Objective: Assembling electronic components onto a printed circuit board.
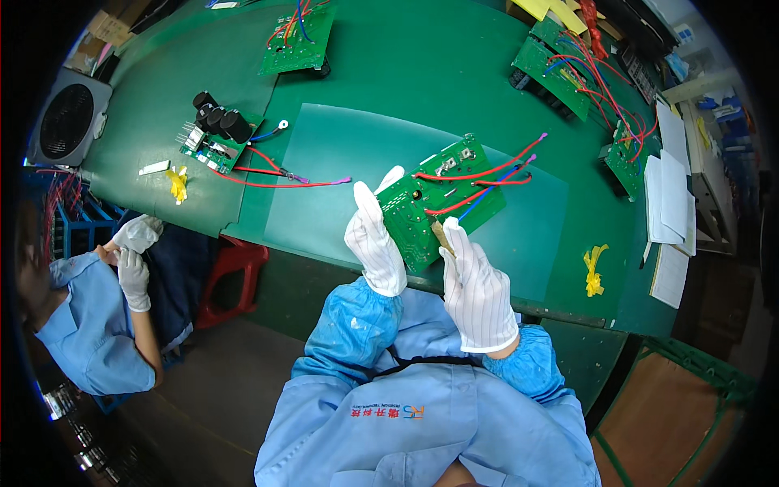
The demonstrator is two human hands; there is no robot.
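A green circuit board (406, 219) is tilted up over the table in front of me, its soldered face showing. Red and blue wires (466, 174) with purple ends run off it to the right. My left hand (376, 247), in a white striped glove, grips the board's left edge, its thumb partly behind it. My right hand (479, 296), gloved alike, is at the board's lower edge, fingers together around a small tan strip (442, 236) that lies against the board. Fingers cover most of the strip, so its exact kind is unclear.
A translucent mat (316, 162) lies on the green table (389, 49). Other wired boards lie at left (219, 142), at the back (300, 40) and at right (556, 73). Yellow scraps (595, 270), papers (669, 195), a fan (69, 114) and a red stool (235, 280) surround me. A gloved co-worker (97, 325) sits left.
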